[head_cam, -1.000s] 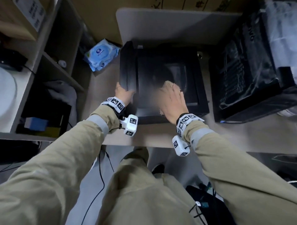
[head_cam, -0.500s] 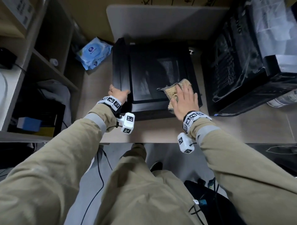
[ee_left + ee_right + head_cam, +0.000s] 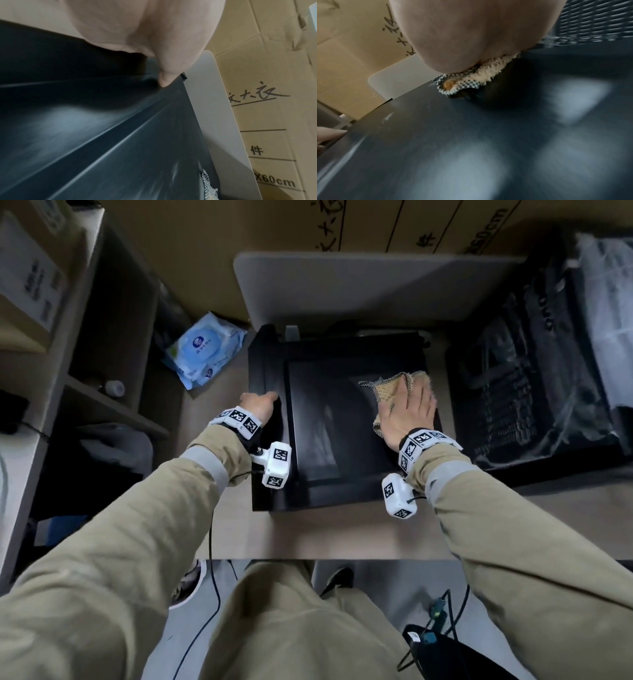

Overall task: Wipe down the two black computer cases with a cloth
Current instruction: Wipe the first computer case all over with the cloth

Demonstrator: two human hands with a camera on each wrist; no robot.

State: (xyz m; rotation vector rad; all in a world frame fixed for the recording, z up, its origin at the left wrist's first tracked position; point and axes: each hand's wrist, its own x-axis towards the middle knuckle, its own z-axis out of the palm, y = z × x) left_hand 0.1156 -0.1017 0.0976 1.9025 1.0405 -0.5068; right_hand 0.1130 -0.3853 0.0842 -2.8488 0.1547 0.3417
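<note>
Right hand (image 3: 407,412) lies flat, fingers straight, pressing the tan fuzzy cloth with checked backing (image 3: 383,392) onto the top panel of the near black glossy computer case (image 3: 325,440), which lies on the wooden surface (image 3: 308,535). Half a second ago the cloth sat at the panel's near right corner; a second ago it was nearer the middle. It is now further back along the right edge, so the stroke runs rightward, then away from the body. Left hand (image 3: 260,407) still braces the case's left edge, fingers curled over the rim.

Judgement: right side of this panel is being covered; left strip under the bracing hand likely remains unwiped.

Second black case with vented side (image 3: 534,392), at right under clear plastic film, is not being touched. A blue wet-wipe packet (image 3: 202,350) lies beyond the left hand.
</note>
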